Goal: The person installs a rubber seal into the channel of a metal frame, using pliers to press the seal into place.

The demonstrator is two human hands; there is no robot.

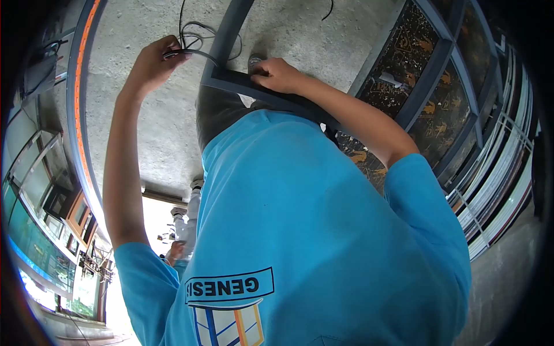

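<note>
My left hand [157, 62] is closed in a pinch on a thin black rubber strip [199, 53]. The strip runs from my fingers to the corner of a dark grey metal frame [239, 82], and more of its loose length loops over the floor behind. My right hand [278, 76] grips the near bar of that frame, thumb and fingers curled at its edge. This bar lies across in front of my body; a second bar [231, 26] extends away from the corner. What lies under my right fingers is hidden.
To the right, dark grey framed panels [441, 98] lie beside a rack of long, pale profiles [508, 167]. An orange-edged bar [78, 86] curves along the left. Another person [187, 225] stands lower left, on the concrete floor [167, 124]. Glass sheets [34, 236] stand far left.
</note>
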